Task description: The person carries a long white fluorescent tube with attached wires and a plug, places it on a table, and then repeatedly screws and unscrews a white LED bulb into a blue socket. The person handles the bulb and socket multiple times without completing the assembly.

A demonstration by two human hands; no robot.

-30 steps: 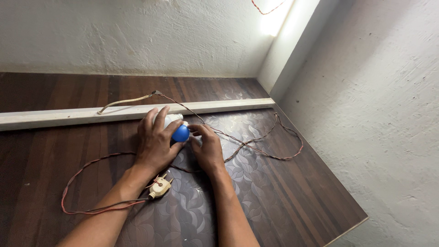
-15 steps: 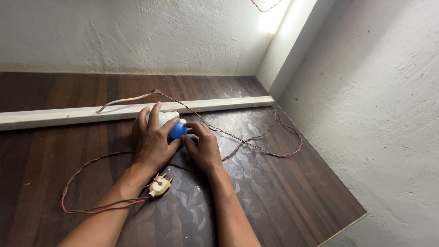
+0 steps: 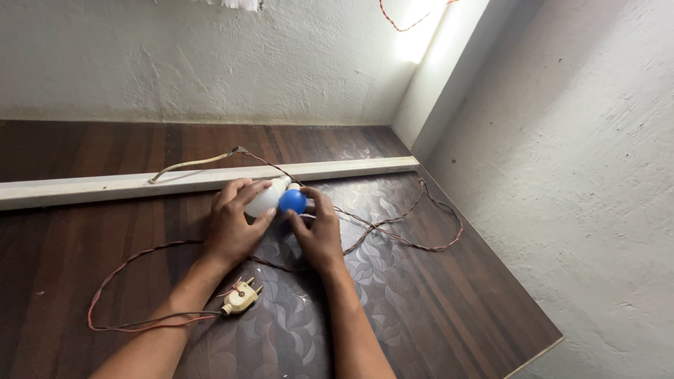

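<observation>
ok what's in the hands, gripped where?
Left hand wraps the white bulb around its body; right hand pinches the blue ball-shaped piece at the bulb's end.

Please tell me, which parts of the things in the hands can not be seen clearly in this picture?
- White bulb: its far side, covered by left hand, head view.
- Blue part: its join with the bulb, hidden by right hand.
- Twisted wire: its end, lost under the hands.
</observation>
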